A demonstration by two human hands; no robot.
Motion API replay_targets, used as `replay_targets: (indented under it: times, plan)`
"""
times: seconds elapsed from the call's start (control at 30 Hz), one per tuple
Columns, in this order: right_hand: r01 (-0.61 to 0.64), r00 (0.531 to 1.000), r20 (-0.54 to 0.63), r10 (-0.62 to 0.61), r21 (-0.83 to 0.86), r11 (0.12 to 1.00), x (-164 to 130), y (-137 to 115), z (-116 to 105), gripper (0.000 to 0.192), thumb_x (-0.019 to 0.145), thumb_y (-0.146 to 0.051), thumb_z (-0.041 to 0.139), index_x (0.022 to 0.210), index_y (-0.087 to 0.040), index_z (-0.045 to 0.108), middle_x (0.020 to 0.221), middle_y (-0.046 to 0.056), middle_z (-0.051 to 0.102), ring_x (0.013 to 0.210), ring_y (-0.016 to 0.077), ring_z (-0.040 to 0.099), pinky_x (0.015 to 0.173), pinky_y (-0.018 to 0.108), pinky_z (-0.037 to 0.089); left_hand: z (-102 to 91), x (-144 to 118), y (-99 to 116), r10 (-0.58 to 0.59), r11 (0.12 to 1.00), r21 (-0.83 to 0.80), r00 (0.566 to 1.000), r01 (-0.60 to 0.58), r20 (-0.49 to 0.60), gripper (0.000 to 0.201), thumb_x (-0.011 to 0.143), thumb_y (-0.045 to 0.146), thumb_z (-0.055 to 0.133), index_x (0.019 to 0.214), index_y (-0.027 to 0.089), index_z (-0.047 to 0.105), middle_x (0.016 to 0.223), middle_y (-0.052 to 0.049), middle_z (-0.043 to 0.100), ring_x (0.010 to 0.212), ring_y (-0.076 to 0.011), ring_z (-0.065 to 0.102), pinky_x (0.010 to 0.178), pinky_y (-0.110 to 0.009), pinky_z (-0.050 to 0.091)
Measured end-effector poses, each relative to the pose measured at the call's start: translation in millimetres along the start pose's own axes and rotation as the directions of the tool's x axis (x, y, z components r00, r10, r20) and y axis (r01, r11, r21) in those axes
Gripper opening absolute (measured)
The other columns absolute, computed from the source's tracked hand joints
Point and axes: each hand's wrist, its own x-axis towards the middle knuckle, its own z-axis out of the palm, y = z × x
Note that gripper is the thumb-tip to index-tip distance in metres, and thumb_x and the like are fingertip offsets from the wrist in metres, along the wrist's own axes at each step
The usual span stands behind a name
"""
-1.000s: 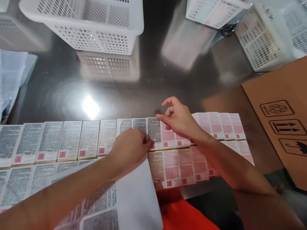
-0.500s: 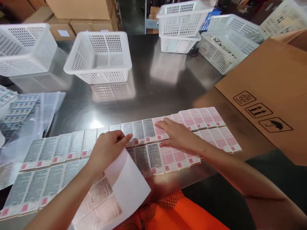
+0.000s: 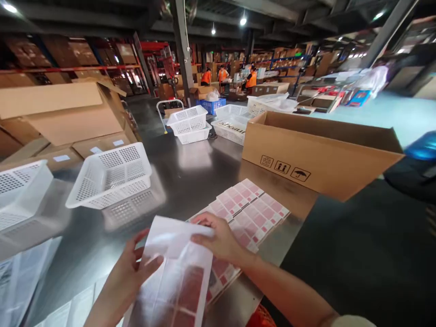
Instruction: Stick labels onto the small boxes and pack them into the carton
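A white, partly see-through plastic sleeve (image 3: 177, 277) is raised over the table in front of me. My right hand (image 3: 218, 238) pinches its upper right corner, thumb in front and fingers behind. At the sleeve's left edge, my left hand (image 3: 132, 268) has its thumb over the front and its curved fingers around the side. Dark and reddish rectangles show through the sleeve's lower part. Beyond my right hand lie two rows of pink-and-white printed cards (image 3: 260, 211), overlapping one another. More pale cards (image 3: 80, 304) lie at the lower left, partly behind my left arm.
White perforated baskets (image 3: 112, 175) stand on the left of the metal table (image 3: 170, 181). Stacked baskets (image 3: 190, 125) sit farther back. An open cardboard box (image 3: 320, 154) occupies the right side. Clear plastic bags (image 3: 27, 277) lie at the left edge. People in orange vests (image 3: 251, 79) are far off.
The view has tilted up and turned. My right hand has left the cards and taken the sleeve's upper right corner. The sleeve has been lifted upright between both hands.
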Motion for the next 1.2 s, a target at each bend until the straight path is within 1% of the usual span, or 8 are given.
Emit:
replay_targets:
  times: [0.1,0.2,0.4,0.67,0.77,0.9,1.07,1.2]
  plan:
    - [0.09,0.986,-0.133,-0.095,-0.042,0.995,0,1,-10,0.043,0.077,-0.039,0.075,0.116,-0.026,0.061,0.117,0.007,0.064,0.108,0.0254,0.06,0.093,0.041,0.049,-6.9,-10,-9,-0.021,0.995,-0.093,1.0,0.021,0.003,0.092,0.057,0.038,0.089,0.136,0.023,0.045,0.07,0.0,0.069,0.059,-0.0207,0.067,0.054,-0.027,0.052]
    - [0.214,0.944,-0.218,-0.247,-0.164,0.963,-8,6,-11,0.056,0.078,-0.038,0.073,0.128,-0.023,0.053,0.128,0.012,0.055,0.118,0.0262,0.054,0.102,0.045,0.044,-10.1,-18,-15,0.099,0.978,-0.17,0.988,-0.118,-0.115,0.093,0.062,0.034,0.088,0.141,0.025,0.04,0.073,0.001,0.071,0.058,-0.0157,0.065,0.056,-0.024,0.053]
    - [0.052,0.982,0.175,-0.072,0.114,0.992,-19,13,-5,0.082,0.083,-0.041,0.072,0.15,-0.03,0.027,0.115,0.008,0.062,0.092,0.018,0.067,0.084,0.038,0.056,-10.1,-25,-13,0.322,0.926,-0.154,0.934,-0.345,-0.154,0.091,0.071,0.024,0.081,0.147,0.031,0.031,0.068,0.004,0.068,0.058,-0.0108,0.063,0.058,-0.018,0.051]
    - [0.043,0.966,0.247,-0.079,0.147,0.988,-8,21,7,0.09,0.079,-0.041,0.076,0.153,-0.033,0.025,0.135,0.009,0.058,0.111,0.0228,0.062,0.094,0.038,0.052,-16.0,-34,-14,0.296,0.928,-0.183,0.941,-0.324,-0.165,0.114,0.068,0.027,0.083,0.154,0.04,0.009,0.076,0.005,0.071,0.063,-0.0103,0.066,0.062,-0.019,0.055]
    - [0.039,0.965,0.249,-0.089,0.2,0.979,-7,21,11,0.08,0.08,-0.04,0.075,0.149,-0.03,0.038,0.128,0.007,0.065,0.104,0.022,0.066,0.089,0.035,0.054,-20.8,-37,-18,0.214,0.972,-0.052,0.957,-0.228,-0.194,0.104,0.069,0.036,0.082,0.154,0.036,0.022,0.075,0.004,0.071,0.058,-0.0115,0.064,0.054,-0.019,0.053]
    - [0.149,0.969,0.182,-0.166,0.102,0.984,-9,16,7,0.049,0.078,-0.036,0.078,0.125,-0.027,0.067,0.121,0.005,0.07,0.108,0.0228,0.065,0.093,0.034,0.051,-31.3,-34,-21,0.112,0.974,0.21,0.987,-0.086,-0.118,0.084,0.063,0.05,0.082,0.139,0.025,0.055,0.084,0.001,0.073,0.079,-0.0186,0.07,0.069,-0.023,0.056]
    - [0.079,0.994,0.082,-0.079,0.007,0.997,-19,5,3,0.041,0.07,-0.031,0.084,0.11,-0.026,0.075,0.1,0.004,0.076,0.088,0.0199,0.069,0.078,0.029,0.054,-39.8,-30,-12,0.137,0.818,0.573,0.985,-0.051,-0.109,0.07,0.062,0.061,0.075,0.121,0.025,0.069,0.07,0.001,0.071,0.067,-0.0192,0.067,0.064,-0.024,0.053]
    - [0.186,0.977,-0.075,-0.199,-0.155,0.97,-25,0,1,0.028,0.071,-0.034,0.083,0.098,-0.027,0.079,0.079,0.002,0.067,0.071,0.015,0.061,0.067,0.027,0.052,-37.9,-26,-9,0.214,0.705,0.709,0.96,-0.023,-0.182,0.052,0.063,0.066,0.071,0.098,0.028,0.076,0.06,0.002,0.065,0.057,-0.0201,0.062,0.055,-0.027,0.048]
